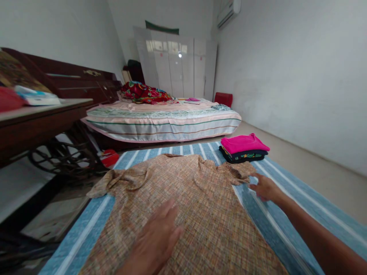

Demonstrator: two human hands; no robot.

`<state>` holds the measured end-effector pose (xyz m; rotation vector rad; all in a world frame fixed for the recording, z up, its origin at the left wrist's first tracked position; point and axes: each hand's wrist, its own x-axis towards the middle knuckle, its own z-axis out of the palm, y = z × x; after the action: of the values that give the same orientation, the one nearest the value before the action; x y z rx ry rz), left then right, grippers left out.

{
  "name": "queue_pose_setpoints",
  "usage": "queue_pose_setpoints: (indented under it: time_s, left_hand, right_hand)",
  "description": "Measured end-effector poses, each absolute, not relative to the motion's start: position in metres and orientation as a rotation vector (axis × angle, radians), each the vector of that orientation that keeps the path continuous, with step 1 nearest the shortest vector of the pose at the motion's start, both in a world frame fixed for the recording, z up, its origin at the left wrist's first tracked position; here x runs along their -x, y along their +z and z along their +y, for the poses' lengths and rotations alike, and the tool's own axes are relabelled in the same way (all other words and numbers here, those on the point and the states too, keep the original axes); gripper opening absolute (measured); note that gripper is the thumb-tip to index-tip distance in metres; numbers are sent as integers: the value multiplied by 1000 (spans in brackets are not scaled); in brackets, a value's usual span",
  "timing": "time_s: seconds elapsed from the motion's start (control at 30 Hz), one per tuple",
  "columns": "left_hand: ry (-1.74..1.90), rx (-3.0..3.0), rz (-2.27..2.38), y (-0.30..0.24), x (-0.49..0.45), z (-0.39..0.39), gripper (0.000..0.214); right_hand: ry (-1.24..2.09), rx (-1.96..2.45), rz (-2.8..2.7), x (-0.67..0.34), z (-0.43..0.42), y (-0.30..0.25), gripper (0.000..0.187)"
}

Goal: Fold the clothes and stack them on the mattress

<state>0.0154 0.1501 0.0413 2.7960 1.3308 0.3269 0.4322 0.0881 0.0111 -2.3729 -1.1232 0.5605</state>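
A tan checked shirt (189, 198) lies spread flat on a blue and white striped mat (289, 198). My left hand (156, 238) rests flat on the shirt's middle with fingers stretched out. My right hand (265, 187) reaches out to the shirt's right sleeve, its fingers curled at the sleeve's edge; whether they pinch the cloth is unclear.
A stack of folded clothes with a pink piece on top (243, 148) sits at the mat's far right corner. A low bed (163, 118) with a red patterned bundle (143, 93) stands behind. A wooden sewing table (43, 118) is at the left, a white wardrobe (177, 65) at the back.
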Motion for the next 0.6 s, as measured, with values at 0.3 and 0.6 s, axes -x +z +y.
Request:
queue_pose_setpoints:
  time_s: [0.3, 0.6]
  left_hand:
    - [-6, -2641, 1472, 11, -142, 164, 84]
    - [11, -2683, 1434, -14, -132, 168, 85]
  right_hand:
    - [600, 2362, -1058, -456, 141, -18, 12]
    - [-109, 2179, -1097, -466, 132, 11, 20]
